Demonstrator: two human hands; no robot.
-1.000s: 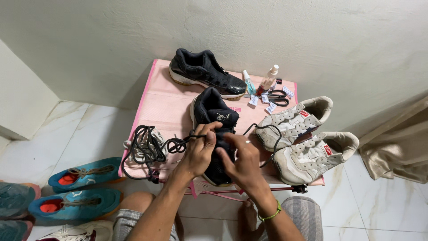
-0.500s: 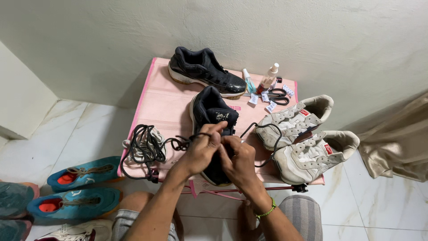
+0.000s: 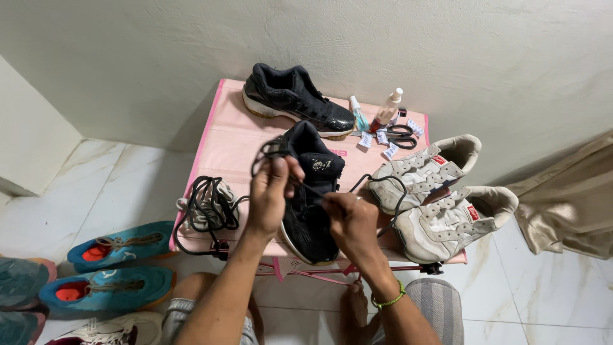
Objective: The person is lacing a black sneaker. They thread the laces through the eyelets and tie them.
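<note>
- Two hands at work over a black sneaker that sits near the front edge of the pink table, roughly mid-width, toe pointing at the person.
- Left hand is up over the shoe's left side, fingers curled in and pinched on a black lace, which loops up above the knuckles.
- Right hand is lower, resting against the shoe's right side, fingers closed on the same lace where it runs across the tongue. A green bracelet is on that wrist.
- More of the lace trails off to the right in a loop toward the white shoes.
- The second black sneaker is at the back edge of the table, lying crosswise, well apart from the hands.
- At the right edge there's a pair of white sneakers, side by side, just beside the right hand.
- At the front left corner is a tangled pile of laces, black ones over pale ones, some hanging off the edge.
- Back right corner: a small blue bottle, a spray bottle with reddish liquid, scissors and a few little white packets.
- On the floor left of the table, teal sneakers with orange insides.
</note>
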